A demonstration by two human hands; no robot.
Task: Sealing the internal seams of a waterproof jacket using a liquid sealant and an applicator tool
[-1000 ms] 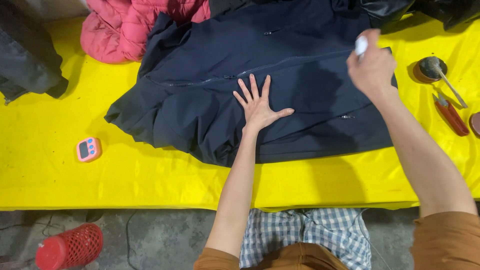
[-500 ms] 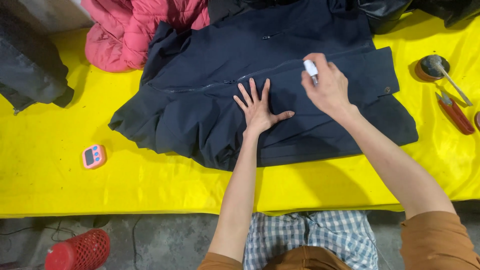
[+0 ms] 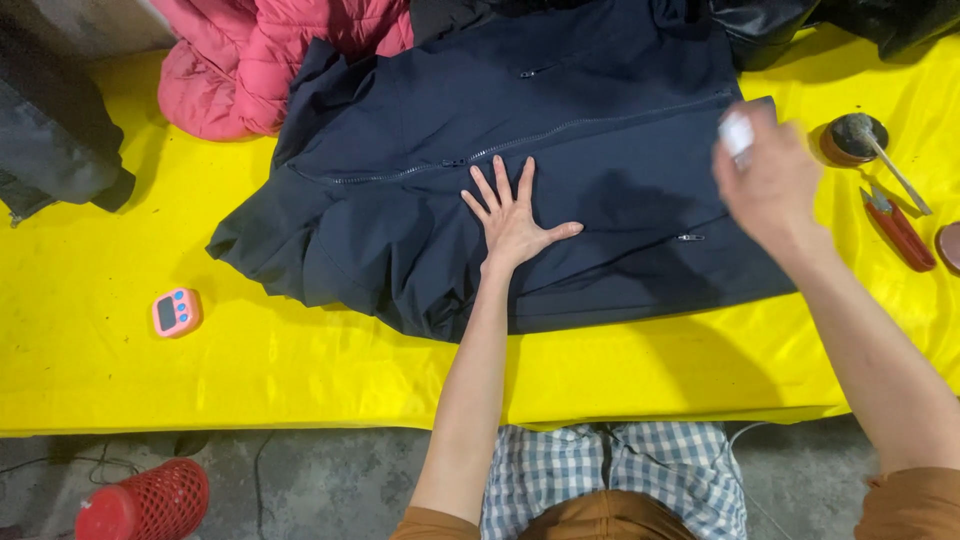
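So the dark navy zip-up jacket (image 3: 560, 170) is lying spread out flat on the bench with the bright yellow plastic cover (image 3: 300, 370), zipper running across the middle. Left hand (image 3: 512, 218) is pressed flat on the jacket, fingers spread wide, palm just below the zipper line. Right hand (image 3: 768, 180) is up in the air over the jacket's right side, a bit blurry, fingers curled around a small white thing (image 3: 736, 132), can't really tell what it is. Off to the right on the bench sit a small round dark pot with a stick in it (image 3: 856, 138) and a red-handled tool (image 3: 900, 232). A little pink timer (image 3: 176, 312) lies near the left side, a pink puffer jacket (image 3: 270, 55) is bunched at the top, and a red mesh basket (image 3: 145, 500) stands on the floor.
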